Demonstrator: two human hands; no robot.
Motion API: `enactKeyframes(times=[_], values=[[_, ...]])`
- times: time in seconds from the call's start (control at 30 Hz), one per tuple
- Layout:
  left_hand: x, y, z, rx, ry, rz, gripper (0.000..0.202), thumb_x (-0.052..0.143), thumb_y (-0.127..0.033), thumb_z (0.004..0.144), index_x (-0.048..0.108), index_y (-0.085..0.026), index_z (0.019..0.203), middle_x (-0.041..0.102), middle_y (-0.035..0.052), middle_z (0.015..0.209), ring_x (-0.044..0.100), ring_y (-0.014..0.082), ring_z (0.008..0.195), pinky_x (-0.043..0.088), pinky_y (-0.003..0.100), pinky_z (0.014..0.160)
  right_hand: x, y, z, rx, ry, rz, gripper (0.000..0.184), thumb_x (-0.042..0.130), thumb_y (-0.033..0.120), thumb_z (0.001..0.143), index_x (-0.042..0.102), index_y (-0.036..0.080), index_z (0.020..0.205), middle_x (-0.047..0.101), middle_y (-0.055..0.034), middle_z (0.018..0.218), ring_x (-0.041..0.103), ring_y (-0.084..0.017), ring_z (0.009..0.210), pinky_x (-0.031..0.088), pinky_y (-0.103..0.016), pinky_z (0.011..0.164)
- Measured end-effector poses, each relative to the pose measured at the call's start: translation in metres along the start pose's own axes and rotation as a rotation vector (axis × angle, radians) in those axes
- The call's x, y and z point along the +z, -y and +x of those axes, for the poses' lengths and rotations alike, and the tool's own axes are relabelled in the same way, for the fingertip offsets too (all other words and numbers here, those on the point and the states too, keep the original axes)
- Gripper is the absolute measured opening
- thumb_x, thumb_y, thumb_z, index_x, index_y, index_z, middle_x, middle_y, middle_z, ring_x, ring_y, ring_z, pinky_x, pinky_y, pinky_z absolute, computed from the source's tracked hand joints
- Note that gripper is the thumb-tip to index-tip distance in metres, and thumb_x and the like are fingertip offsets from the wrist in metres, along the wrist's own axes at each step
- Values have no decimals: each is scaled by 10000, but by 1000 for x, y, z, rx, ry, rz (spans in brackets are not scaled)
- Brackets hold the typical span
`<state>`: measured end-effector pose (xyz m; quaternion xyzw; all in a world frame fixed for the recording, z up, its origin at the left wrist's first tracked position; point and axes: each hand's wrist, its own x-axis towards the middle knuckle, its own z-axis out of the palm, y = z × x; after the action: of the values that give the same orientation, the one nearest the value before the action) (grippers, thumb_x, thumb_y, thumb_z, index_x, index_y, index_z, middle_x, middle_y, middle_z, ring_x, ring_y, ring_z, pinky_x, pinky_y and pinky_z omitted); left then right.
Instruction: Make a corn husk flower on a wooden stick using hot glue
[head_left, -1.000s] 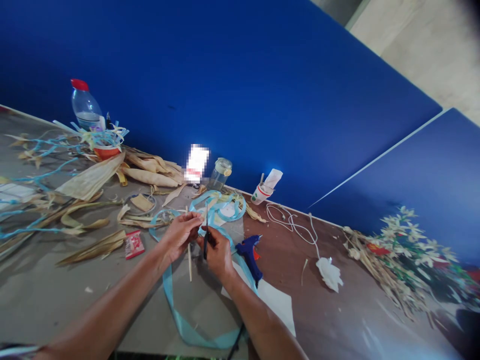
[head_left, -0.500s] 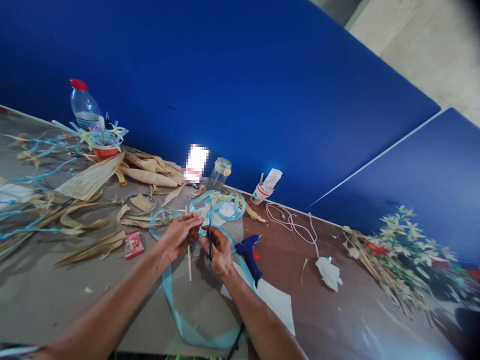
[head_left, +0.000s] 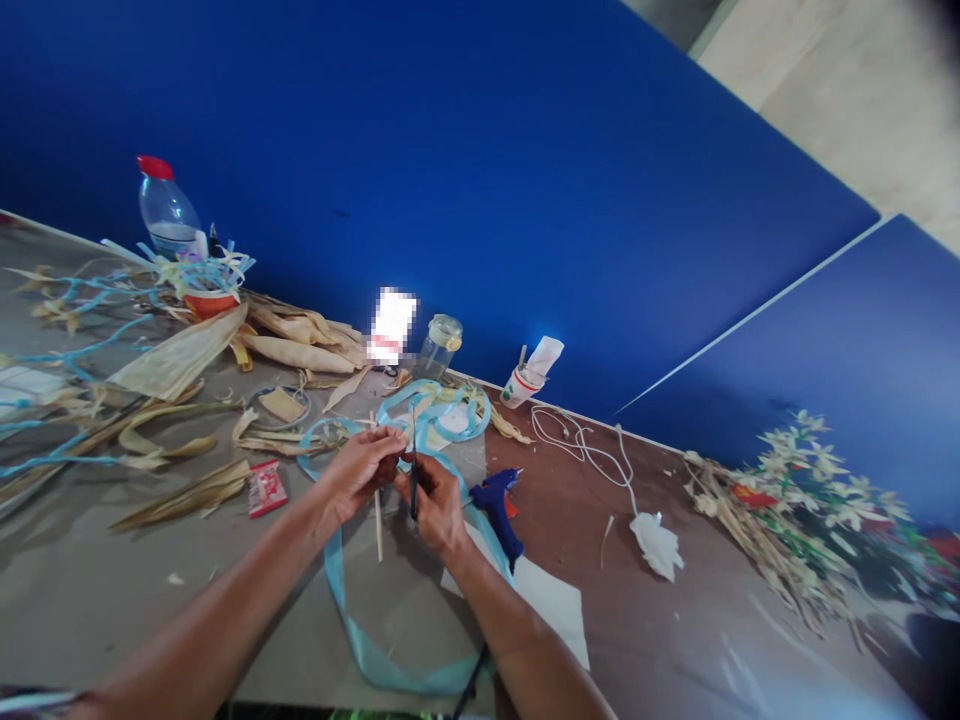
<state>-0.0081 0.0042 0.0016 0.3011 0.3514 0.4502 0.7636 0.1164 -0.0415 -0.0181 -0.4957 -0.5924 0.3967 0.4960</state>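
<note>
Over the grey part of the table, my left hand (head_left: 368,462) pinches a small pale strip that looks like corn husk, mostly hidden by the fingers. Close against it, my right hand (head_left: 436,500) grips dark scissors (head_left: 414,468), blades pointing up and away beside the left fingertips. Whether the blades touch the strip is too small to tell. A thin pale stick (head_left: 379,530) lies beneath the hands. Light blue ribbon (head_left: 352,630) loops around them and bunches behind. To the right of my right hand lies a blue glue gun (head_left: 498,510) beside white paper (head_left: 555,605).
Dried corn husks (head_left: 184,490) and a red packet (head_left: 267,488) lie to the left. A red-capped bottle (head_left: 169,215), glass jar (head_left: 439,345) and paper cup (head_left: 521,385) stand along the blue partition (head_left: 450,180). White cable (head_left: 592,450) and a white-flowered bunch (head_left: 817,480) are on the right.
The scissors have shifted slightly left with my right hand, and their blades look closer together. My left hand stays nearly where it was.
</note>
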Motion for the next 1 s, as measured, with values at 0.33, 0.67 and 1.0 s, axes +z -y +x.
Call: enactKeyframes(times=[0.33, 0.67, 1.0], values=[[1, -1, -2, -18, -11, 27, 215, 729, -248, 559, 557, -144, 635, 470, -65, 452, 351, 35, 358, 217, 182, 389, 2, -4, 0, 5, -27, -85, 244, 588, 298, 735, 652, 186, 942, 616, -13, 745, 523, -150, 653, 445, -242, 601], [1, -2, -1, -3, -7, -10, 240, 738, -242, 557, 523, -148, 606, 366, -97, 416, 271, 19, 354, 205, 174, 386, 2, -1, -1, 82, -43, 54, 281, 612, 334, 674, 627, 182, 910, 590, -3, 702, 504, -138, 611, 432, -246, 584], [-1, 0, 1, 1, 10, -9, 231, 735, -236, 572, 532, -143, 630, 334, -108, 418, 234, 10, 339, 173, 168, 370, -1, 1, -2, 92, -43, 60, 312, 595, 398, 689, 622, 182, 913, 573, 0, 662, 468, -131, 560, 407, -242, 535]])
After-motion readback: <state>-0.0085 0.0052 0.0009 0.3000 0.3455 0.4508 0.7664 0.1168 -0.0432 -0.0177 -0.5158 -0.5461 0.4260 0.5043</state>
